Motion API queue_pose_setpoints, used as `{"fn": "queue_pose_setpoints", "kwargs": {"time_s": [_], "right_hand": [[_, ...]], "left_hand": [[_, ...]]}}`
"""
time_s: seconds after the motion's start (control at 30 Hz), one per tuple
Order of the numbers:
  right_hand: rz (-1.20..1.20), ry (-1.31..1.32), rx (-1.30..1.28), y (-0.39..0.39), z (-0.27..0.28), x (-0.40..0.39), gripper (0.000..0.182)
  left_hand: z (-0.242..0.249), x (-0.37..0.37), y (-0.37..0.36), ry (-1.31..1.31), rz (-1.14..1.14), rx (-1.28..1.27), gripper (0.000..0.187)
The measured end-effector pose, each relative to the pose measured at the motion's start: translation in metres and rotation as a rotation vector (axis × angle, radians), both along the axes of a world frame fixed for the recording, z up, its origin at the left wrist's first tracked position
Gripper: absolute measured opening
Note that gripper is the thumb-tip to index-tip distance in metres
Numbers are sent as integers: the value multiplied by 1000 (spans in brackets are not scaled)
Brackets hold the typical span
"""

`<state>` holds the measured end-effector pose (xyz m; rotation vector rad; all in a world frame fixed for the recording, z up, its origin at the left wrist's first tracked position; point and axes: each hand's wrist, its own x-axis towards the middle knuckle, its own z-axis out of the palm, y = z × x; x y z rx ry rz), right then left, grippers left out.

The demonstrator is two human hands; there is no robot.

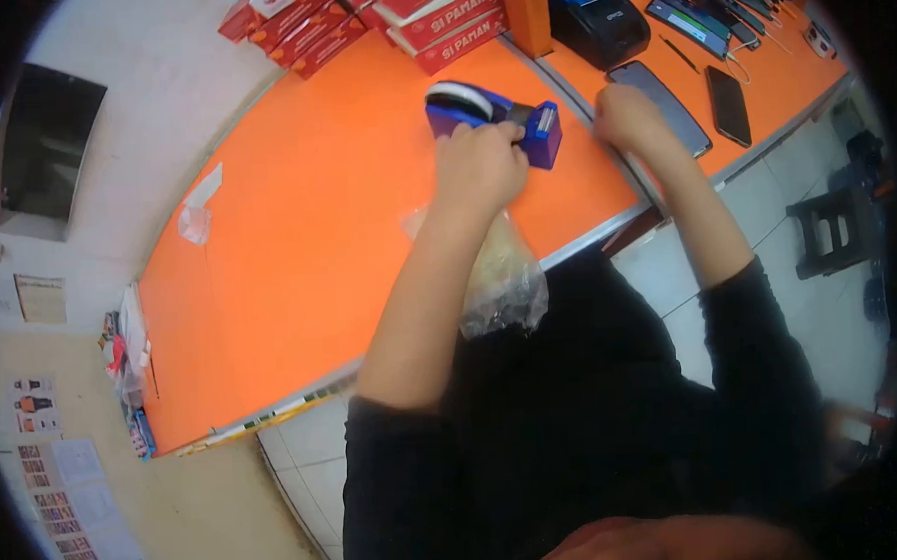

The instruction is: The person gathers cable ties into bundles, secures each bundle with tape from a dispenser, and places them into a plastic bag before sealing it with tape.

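On the orange counter stands a blue tape dispenser (543, 146) with a roll of tape in it. My left hand (479, 169) is closed against its near side, with the fingers bent round its body. Under my left forearm, at the counter's front edge, lies a clear plastic bag (503, 278) with something pale inside. My right hand (627, 119) is curled closed above the metal strip between the counter sections, right of the dispenser. Whatever its fingers may hold is hidden. Beside it lies a large dark phone or tablet (666, 110).
Red printed boxes (448, 30) are stacked at the back. A black printer (597, 23) stands behind an orange post (527, 16). Another dark phone (728, 108), a pen (679, 56) and several cabled devices lie at right. A plastic scrap (196, 223) lies at left.
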<state>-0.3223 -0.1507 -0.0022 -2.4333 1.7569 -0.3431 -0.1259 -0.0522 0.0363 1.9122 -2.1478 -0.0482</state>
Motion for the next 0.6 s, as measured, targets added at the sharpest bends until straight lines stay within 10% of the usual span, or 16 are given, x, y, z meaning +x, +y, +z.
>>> {"fn": "queue_pose_setpoints", "kwargs": {"time_s": [0.17, 0.27, 0.6], "right_hand": [[189, -452, 206, 42, 27, -32, 34], [565, -955, 97, 98, 16, -29, 63], [1281, -413, -142, 148, -8, 46, 54]], "left_hand": [[-2, 17, 18, 66, -7, 128, 29], [-18, 57, 71, 303, -180, -367, 28], [-78, 58, 189, -191, -140, -482, 32]]}}
